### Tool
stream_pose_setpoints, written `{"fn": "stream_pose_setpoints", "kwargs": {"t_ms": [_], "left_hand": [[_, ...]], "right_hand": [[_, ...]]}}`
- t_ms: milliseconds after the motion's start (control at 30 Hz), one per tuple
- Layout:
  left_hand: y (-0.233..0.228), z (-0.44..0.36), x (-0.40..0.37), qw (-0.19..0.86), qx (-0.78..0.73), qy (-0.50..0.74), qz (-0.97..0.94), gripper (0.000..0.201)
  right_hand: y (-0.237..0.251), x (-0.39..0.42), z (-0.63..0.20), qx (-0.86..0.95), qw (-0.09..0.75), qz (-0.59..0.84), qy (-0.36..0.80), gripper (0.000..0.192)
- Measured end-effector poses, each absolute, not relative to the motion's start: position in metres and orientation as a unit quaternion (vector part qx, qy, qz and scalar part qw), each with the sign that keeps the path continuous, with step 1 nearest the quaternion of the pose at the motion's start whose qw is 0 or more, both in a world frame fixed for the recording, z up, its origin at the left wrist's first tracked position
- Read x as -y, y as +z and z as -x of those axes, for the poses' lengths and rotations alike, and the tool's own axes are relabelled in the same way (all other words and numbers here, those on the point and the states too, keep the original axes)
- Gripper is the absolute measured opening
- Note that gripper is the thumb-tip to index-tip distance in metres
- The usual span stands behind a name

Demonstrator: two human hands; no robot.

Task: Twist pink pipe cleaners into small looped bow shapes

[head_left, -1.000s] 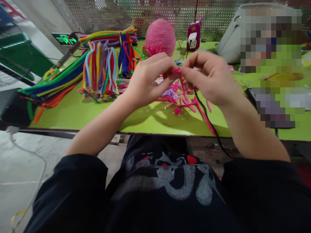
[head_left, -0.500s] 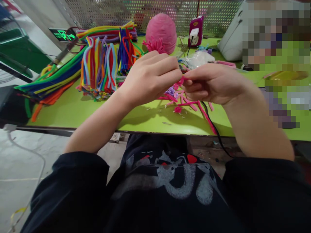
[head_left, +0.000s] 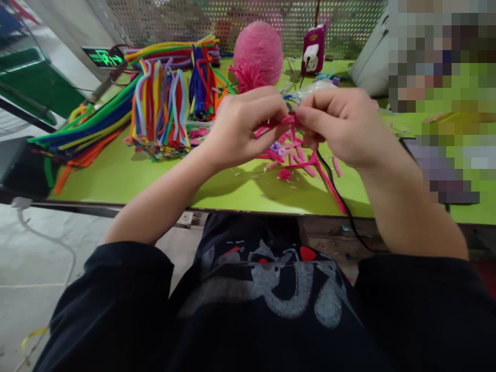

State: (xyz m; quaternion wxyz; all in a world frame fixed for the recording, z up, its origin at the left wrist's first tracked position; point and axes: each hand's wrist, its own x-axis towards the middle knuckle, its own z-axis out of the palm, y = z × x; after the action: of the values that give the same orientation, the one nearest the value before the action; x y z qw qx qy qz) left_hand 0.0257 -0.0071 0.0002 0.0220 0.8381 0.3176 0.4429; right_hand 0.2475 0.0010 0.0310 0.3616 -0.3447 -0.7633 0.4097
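Note:
Between my two hands runs a pink pipe cleaner [head_left: 289, 119]. My left hand [head_left: 248, 121] is closed, pinching it with thumb and fingertips. Close by on the right, my right hand [head_left: 335, 124] grips its other part between thumb and forefinger. Where exactly the fingertips meet is partly hidden. Under the hands lie cut pink pipe cleaner pieces [head_left: 298, 152], with a small purple bunch [head_left: 276, 148] among them. A small pink coil [head_left: 284, 174] rests on the green table [head_left: 240, 196] nearer to me.
Bundles of coloured pipe cleaners [head_left: 158, 111] stand and lie at the left. Behind my hands is a pink ball [head_left: 258, 49] with a pink tuft [head_left: 250, 76]. A purple power strip [head_left: 313, 49] leans at the back. A black cable [head_left: 344, 201] hangs over the front edge.
My left hand has turned so that its thumb shows below the fingers. My right hand has rolled and its knuckles have risen. More of the pink pipe cleaner shows between them.

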Motion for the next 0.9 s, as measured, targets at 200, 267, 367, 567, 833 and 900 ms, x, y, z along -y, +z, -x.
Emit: {"fn": "stream_pose_setpoints", "kwargs": {"t_ms": [200, 267, 367, 567, 833, 900], "left_hand": [[-0.003, -0.028, 0.006, 0.164, -0.333, 0.465, -0.804, 0.051], [-0.003, -0.029, 0.005, 0.232, -0.312, 0.478, -0.788, 0.053], [-0.002, -0.03, 0.004, 0.287, -0.291, 0.487, -0.772, 0.051], [-0.005, -0.023, -0.007, 0.323, -0.247, 0.463, -0.787, 0.043], [-0.003, -0.018, -0.012, 0.326, -0.279, 0.433, -0.792, 0.048], [-0.002, -0.02, -0.01, 0.321, -0.288, 0.435, -0.791, 0.051]], "right_hand": [[0.024, -0.001, -0.244, 0.693, 0.409, 0.302, 0.511, 0.033], [0.026, 0.003, -0.244, 0.689, 0.436, 0.283, 0.506, 0.034], [0.03, 0.008, -0.244, 0.691, 0.427, 0.271, 0.516, 0.038], [0.037, 0.006, -0.251, 0.749, 0.395, 0.294, 0.444, 0.041], [0.038, 0.004, -0.255, 0.768, 0.345, 0.318, 0.436, 0.026], [0.038, 0.005, -0.254, 0.767, 0.346, 0.319, 0.436, 0.025]]}}
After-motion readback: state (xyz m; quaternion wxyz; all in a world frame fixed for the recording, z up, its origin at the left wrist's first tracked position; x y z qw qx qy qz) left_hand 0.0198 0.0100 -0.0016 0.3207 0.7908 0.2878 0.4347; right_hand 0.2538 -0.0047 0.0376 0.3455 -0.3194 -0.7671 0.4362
